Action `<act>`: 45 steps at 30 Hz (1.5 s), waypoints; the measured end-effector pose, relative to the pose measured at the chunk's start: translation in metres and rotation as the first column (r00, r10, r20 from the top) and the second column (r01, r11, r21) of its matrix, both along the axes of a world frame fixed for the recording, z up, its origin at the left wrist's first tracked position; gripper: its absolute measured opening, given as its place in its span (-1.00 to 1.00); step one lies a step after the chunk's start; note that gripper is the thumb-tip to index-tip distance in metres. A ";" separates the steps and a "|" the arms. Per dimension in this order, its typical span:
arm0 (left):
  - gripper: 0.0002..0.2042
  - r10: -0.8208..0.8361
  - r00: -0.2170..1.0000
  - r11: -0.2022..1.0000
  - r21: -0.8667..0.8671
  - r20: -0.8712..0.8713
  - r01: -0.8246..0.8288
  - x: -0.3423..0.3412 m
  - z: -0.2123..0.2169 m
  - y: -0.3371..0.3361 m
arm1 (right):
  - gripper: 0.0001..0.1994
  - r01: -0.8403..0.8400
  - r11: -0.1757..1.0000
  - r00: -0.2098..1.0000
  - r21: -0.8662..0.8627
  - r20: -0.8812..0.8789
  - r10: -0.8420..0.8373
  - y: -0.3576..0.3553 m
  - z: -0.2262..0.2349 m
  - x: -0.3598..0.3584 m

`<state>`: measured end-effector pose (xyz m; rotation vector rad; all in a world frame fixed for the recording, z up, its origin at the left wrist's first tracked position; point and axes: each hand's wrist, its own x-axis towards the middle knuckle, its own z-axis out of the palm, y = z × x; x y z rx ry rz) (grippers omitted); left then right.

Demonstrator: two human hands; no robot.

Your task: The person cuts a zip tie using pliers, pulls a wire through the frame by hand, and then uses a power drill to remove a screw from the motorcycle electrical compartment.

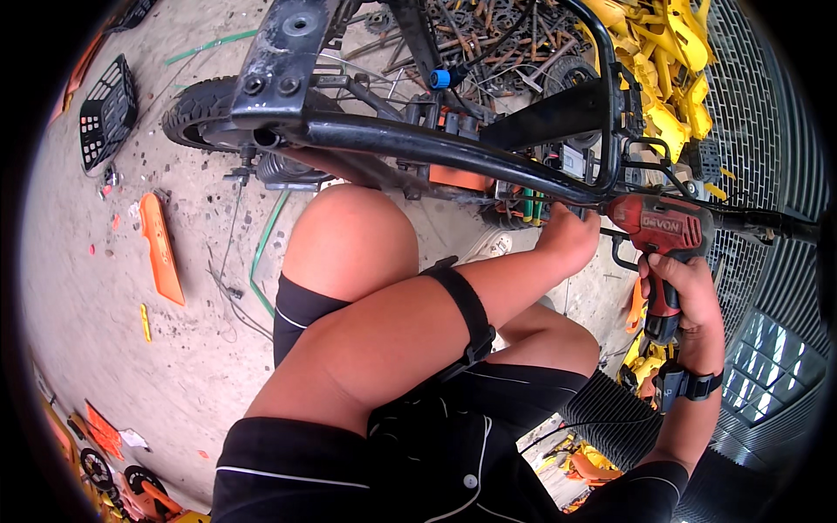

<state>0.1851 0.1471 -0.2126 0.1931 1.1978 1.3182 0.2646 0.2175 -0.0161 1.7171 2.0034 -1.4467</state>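
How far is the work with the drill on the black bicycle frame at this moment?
Done, by the look: an orange panel already lies loose on the floor.
In hand: the right hand grips a red power drill aimed at the black frame; the left hand steadies the spot at its tip.
Left: the rear wheel and an orange part remain on the frame. The fastener itself is hidden.

Drill [660, 228] bit tip hidden behind left hand [568, 237]; black frame [418, 139] cut off at top edge.
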 end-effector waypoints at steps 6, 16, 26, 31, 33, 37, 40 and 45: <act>-0.31 -0.050 0.999 0.999 -0.012 -0.012 0.050 -0.002 0.001 -0.001 | -0.70 -0.036 0.999 0.999 0.026 0.009 0.036 0.003 -0.004 -0.001; -0.37 -0.147 0.986 0.989 0.006 -0.081 0.148 0.000 0.002 -0.004 | -0.73 -0.041 0.998 0.997 0.038 0.060 0.038 0.009 -0.002 -0.004; -0.40 -0.176 0.969 0.984 0.007 -0.172 0.179 -0.005 -0.004 -0.003 | -0.71 -0.056 0.997 0.998 0.046 0.015 0.056 0.010 -0.006 -0.003; -0.39 -0.181 0.969 0.983 -0.006 -0.171 0.183 -0.005 -0.002 -0.005 | -0.68 -0.052 0.998 0.998 0.042 0.027 0.051 0.011 -0.005 -0.002; -0.38 -0.191 0.965 0.982 -0.019 -0.178 0.190 -0.005 0.002 -0.006 | -0.68 -0.054 0.998 0.998 0.045 0.031 0.053 0.011 -0.005 -0.001; -0.37 -0.215 0.946 0.974 0.014 -0.242 0.225 -0.002 -0.007 -0.002 | -0.60 -0.031 0.999 0.998 0.015 -0.051 0.032 0.009 -0.004 0.000; -0.38 -0.277 0.928 0.958 0.006 -0.251 0.287 -0.005 -0.007 -0.004 | -0.51 0.003 1.000 0.992 -0.007 -0.129 -0.004 0.010 0.007 0.002; -0.41 -0.379 0.891 0.923 -0.038 -0.250 0.382 -0.007 -0.005 -0.004 | -0.50 0.038 0.998 0.989 0.044 -0.143 -0.032 0.011 0.018 0.019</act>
